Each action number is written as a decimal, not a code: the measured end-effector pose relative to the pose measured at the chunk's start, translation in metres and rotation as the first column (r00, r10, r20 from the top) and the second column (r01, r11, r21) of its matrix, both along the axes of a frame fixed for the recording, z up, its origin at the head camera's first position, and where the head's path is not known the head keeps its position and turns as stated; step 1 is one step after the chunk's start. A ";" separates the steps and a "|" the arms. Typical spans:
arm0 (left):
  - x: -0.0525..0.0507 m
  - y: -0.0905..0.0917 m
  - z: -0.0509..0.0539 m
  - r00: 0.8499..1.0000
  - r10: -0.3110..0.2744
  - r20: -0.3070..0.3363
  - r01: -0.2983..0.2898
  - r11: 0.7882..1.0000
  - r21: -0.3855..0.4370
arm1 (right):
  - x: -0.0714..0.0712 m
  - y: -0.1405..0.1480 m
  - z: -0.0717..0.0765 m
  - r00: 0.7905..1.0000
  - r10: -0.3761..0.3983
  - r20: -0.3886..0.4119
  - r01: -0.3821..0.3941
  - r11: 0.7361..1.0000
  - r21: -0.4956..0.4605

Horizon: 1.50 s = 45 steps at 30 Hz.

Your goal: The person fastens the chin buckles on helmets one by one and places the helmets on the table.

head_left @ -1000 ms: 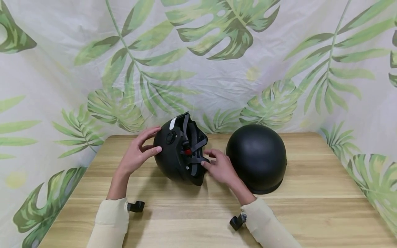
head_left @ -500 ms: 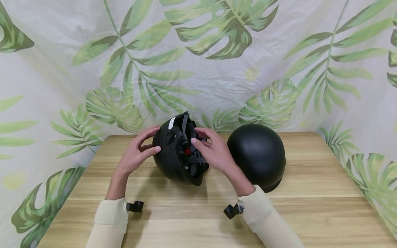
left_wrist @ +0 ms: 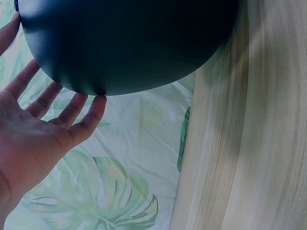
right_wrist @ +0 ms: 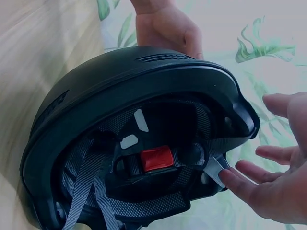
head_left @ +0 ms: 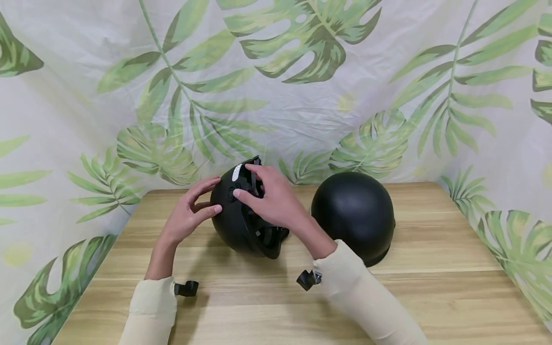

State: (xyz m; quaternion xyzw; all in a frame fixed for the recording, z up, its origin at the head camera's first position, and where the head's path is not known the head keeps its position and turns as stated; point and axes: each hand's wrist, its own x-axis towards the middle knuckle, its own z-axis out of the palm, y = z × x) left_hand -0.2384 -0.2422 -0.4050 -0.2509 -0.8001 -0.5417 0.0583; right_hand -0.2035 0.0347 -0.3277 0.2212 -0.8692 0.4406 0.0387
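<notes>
Baring grey straps (right_wrist: 85, 189), red buckle (right_wrist: 157, 158): tilted black helmet (head_left: 233, 225)

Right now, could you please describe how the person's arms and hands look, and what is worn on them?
The left sleeve and right sleeve are plain cream and end before the wrist. The left hand and right hand wear no gloves. At each cuff's inner side sits a small black device, the left device and right device; no cable is visible.
</notes>
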 end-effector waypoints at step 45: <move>0.002 0.006 0.000 0.990 0.123 0.069 -0.128 0.989 0.079 | -0.002 0.006 -0.030 0.936 0.112 0.334 0.182 0.657 -0.731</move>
